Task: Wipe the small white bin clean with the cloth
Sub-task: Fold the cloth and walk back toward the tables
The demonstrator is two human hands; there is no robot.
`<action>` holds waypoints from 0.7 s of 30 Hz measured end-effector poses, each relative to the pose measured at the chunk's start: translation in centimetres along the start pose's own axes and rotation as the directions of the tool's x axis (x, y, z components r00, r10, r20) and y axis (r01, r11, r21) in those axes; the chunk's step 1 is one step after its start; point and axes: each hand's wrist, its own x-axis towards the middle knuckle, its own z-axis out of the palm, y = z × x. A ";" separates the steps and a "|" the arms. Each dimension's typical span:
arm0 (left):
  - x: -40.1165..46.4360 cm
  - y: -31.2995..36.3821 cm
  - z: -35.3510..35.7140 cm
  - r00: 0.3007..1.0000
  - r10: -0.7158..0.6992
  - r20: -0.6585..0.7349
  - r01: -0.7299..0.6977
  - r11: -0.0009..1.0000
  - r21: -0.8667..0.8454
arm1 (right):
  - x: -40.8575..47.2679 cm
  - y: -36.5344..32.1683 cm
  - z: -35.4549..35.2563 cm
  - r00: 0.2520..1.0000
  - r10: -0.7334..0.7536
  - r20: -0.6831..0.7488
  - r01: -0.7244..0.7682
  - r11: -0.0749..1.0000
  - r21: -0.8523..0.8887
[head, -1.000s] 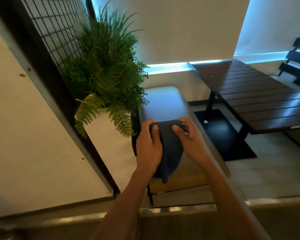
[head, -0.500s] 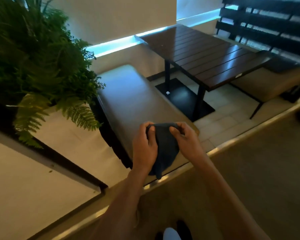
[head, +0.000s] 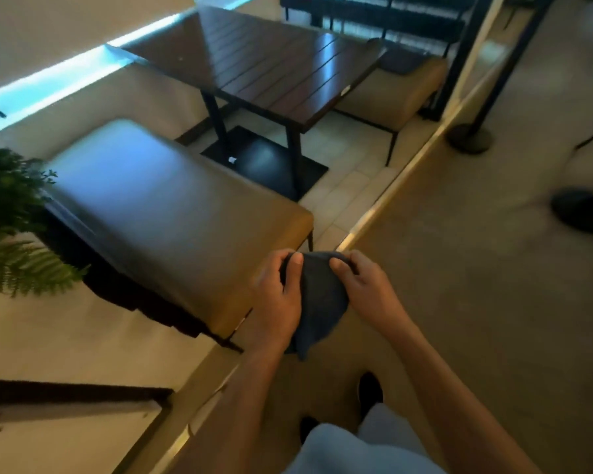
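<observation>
My left hand (head: 281, 295) grips the top edge of the cloth (head: 319, 302), thumb laid over the front and fingers curled behind it. My right hand (head: 360, 285) pinches the same edge just beside it, thumb on the near face, fingers bent over the far side. The cloth is dark blue and hangs from both hands at mid-air, its lower corner drooping to a point between my forearms. I see no small white bin anywhere in this view.

Below the cloth are my pale trousers (head: 356, 446) and a dark shoe (head: 370, 388) on a beige carpet (head: 493, 302). A metal strip (head: 391, 196) runs diagonally under the hands, dividing the carpet from a tiled floor (head: 350, 179). Just left of the hands stands a tan padded bench (head: 172, 206), its near corner close to my left hand. At its far-left end sit green fern fronds (head: 18, 265) over a pale wall top. Beyond the bench is a dark slatted table (head: 264, 59) on a black base, with a second tan seat (head: 401, 94) behind it. Two black post bases (head: 469, 138) stand on the carpet at the right.
</observation>
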 end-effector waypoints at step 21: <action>7.4 10.7 24.4 0.948 0.096 0.305 -0.088 0.995 -0.038 | 7.0 8.2 -22.2 0.947 0.126 -0.297 -0.063 0.975 0.213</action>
